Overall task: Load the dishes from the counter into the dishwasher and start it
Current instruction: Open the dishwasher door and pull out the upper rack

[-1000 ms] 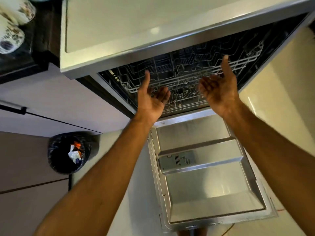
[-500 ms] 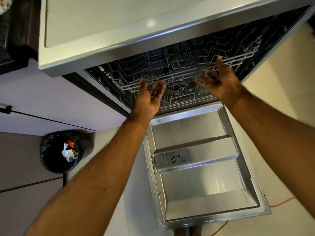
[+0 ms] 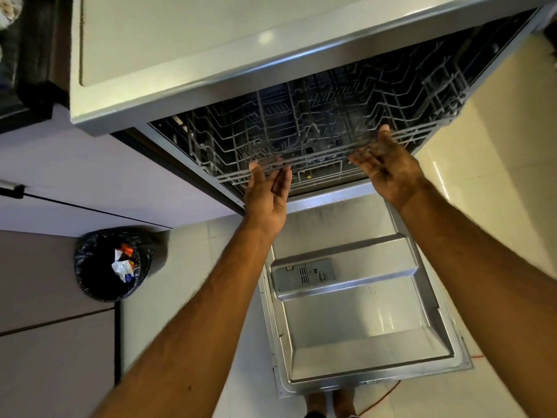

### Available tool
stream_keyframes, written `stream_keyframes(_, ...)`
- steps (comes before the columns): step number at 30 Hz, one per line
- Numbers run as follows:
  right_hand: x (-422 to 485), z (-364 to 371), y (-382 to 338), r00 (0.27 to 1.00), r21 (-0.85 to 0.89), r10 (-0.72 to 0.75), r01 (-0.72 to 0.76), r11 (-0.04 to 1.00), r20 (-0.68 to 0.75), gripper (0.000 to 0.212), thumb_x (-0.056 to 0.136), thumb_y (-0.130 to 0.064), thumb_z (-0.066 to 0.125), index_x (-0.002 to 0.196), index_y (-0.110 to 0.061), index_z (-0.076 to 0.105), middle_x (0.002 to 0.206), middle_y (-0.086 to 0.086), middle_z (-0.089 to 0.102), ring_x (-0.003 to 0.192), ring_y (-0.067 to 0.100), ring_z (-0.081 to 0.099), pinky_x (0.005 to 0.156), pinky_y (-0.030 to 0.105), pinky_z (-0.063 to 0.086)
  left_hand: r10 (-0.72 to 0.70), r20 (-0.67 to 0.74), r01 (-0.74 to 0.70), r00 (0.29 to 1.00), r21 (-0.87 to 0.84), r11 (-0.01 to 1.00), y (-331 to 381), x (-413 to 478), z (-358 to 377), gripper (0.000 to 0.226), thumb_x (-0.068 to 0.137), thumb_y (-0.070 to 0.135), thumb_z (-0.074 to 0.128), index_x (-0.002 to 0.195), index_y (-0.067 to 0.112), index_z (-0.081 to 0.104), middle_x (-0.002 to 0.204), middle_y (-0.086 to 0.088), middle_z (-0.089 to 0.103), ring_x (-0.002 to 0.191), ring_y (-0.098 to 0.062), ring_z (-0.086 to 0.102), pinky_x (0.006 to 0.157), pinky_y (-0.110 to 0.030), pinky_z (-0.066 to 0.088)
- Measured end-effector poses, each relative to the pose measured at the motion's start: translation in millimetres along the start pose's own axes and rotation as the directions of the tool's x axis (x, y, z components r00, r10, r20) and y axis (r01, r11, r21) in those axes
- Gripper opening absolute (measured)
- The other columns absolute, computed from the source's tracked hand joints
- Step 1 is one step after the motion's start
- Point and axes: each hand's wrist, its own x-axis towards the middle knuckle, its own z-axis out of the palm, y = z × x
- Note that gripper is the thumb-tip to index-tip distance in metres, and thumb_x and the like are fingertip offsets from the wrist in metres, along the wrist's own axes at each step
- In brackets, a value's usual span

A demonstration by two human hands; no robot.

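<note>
The dishwasher stands open, its steel door folded down flat over the floor. Its grey wire upper rack holds no dishes and sits just inside the opening under the counter edge. My left hand reaches up palm-up with straight fingers, the tips touching the rack's front rail at its left. My right hand is also palm-up, thumb raised against the rail and fingers lying under it at the right. Neither hand holds a dish. Below the upper rack, the lower rack is mostly hidden.
A grey detergent dispenser sits in the door's inner panel. A black-lined waste bin with scraps stands on the floor at left. The pale counter top overhangs above; patterned crockery shows at the top left corner. My feet are below the door edge.
Both hands moved forward from in front of the opening up to the upper rack's front rail, and now touch it. The rack sits slightly further out toward me.
</note>
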Motion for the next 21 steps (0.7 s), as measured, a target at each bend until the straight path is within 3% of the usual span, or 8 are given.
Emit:
stream_keyframes(3, -17, -20, 10, 0.999, -0.009, 0.002, -0.002, 1.000, -0.042, 0.034, 0.096, -0.031, 0.064, 0.119, -0.006, 0.061, 0.117, 0.015, 0.071, 0.105, 0.030, 0.072, 0.083, 0.042, 0.060, 0.021, -0.047, -0.019, 0.999, 0.051, 0.999, -13, -23, -15, 0.048, 0.100, 0.034, 0.054, 0.140, 0.007, 0.050, 0.123, -0.023, 0.068, 0.105, -0.029, 0.071, 0.088, -0.037, 0.060)
stream_keyframes(6, -39, -38, 19, 0.992, 0.037, 0.033, -0.029, 0.999, -0.122, 0.068, 0.076, -0.032, 0.080, 0.133, -0.002, 0.058, 0.131, 0.020, 0.063, 0.112, 0.035, 0.069, 0.085, 0.048, 0.060, 0.014, -0.108, -0.006, 0.994, 0.072, 0.997, -25, -48, -27, 0.046, 0.100, 0.034, 0.054, 0.136, 0.005, 0.052, 0.118, -0.024, 0.070, 0.102, -0.030, 0.073, 0.082, -0.036, 0.062)
stream_keyframes(8, -56, -48, 23, 0.991, 0.074, 0.042, -0.033, 0.997, -0.126, 0.075, 0.066, -0.030, 0.088, 0.130, -0.003, 0.059, 0.134, 0.023, 0.061, 0.114, 0.036, 0.068, 0.089, 0.052, 0.058, -0.008, -0.121, 0.014, 0.993, 0.051, 0.999, -30, -65, -34, 0.043, 0.099, 0.032, 0.054, 0.131, 0.003, 0.054, 0.120, -0.025, 0.069, 0.107, -0.033, 0.071, 0.081, -0.036, 0.063)
stream_keyframes(11, -83, -62, 29, 0.994, 0.082, 0.045, -0.037, 0.996, -0.096, 0.083, 0.042, -0.032, 0.101, 0.113, -0.010, 0.065, 0.106, 0.012, 0.073, 0.102, 0.030, 0.073, 0.091, 0.051, 0.058, -0.022, -0.120, 0.027, 0.992, 0.040, 0.999, -40, -91, -46, 0.034, 0.098, 0.028, 0.055, 0.120, 0.003, 0.058, 0.124, -0.029, 0.065, 0.102, -0.034, 0.072, 0.079, -0.036, 0.063)
stream_keyframes(14, -112, -75, 37, 0.996, 0.092, 0.034, -0.026, 0.995, -0.084, 0.075, 0.052, -0.033, 0.098, 0.115, -0.012, 0.063, 0.109, 0.011, 0.070, 0.110, 0.032, 0.070, 0.091, 0.050, 0.058, -0.030, -0.124, 0.035, 0.992, 0.045, 0.998, -49, -114, -61, 0.037, 0.097, 0.027, 0.054, 0.122, -0.001, 0.057, 0.120, -0.029, 0.065, 0.089, -0.030, 0.075, 0.074, -0.034, 0.063)
stream_keyframes(16, -129, -84, 42, 0.995, 0.123, 0.041, -0.030, 0.992, -0.090, 0.051, 0.072, -0.029, 0.086, 0.114, -0.012, 0.062, 0.113, 0.012, 0.066, 0.115, 0.034, 0.066, 0.088, 0.046, 0.059, -0.044, -0.134, 0.050, 0.990, 0.043, 0.998, -55, -125, -70, 0.037, 0.099, 0.026, 0.053, 0.124, -0.001, 0.055, 0.115, -0.028, 0.067, 0.090, -0.030, 0.075, 0.074, -0.034, 0.063)
stream_keyframes(18, -146, -93, 46, 0.994, 0.132, 0.037, -0.024, 0.991, -0.101, 0.036, 0.080, -0.027, 0.075, 0.109, -0.012, 0.062, 0.107, 0.009, 0.065, 0.109, 0.031, 0.067, 0.087, 0.044, 0.059, -0.064, -0.153, 0.074, 0.986, 0.061, 0.995, -58, -138, -78, 0.028, 0.103, 0.026, 0.049, 0.114, 0.001, 0.057, 0.108, -0.025, 0.070, 0.090, -0.030, 0.075, 0.073, -0.033, 0.063)
stream_keyframes(21, -170, -105, 51, 0.991, 0.144, 0.037, -0.019, 0.989, -0.127, 0.042, 0.077, -0.028, 0.078, 0.112, -0.012, 0.060, 0.103, 0.006, 0.065, 0.101, 0.027, 0.071, 0.091, 0.045, 0.058, -0.090, -0.179, 0.103, 0.980, 0.063, 0.993, -66, -161, -88, 0.021, 0.104, 0.025, 0.049, 0.103, 0.005, 0.058, 0.103, -0.023, 0.072, 0.087, -0.027, 0.076, 0.073, -0.033, 0.063)
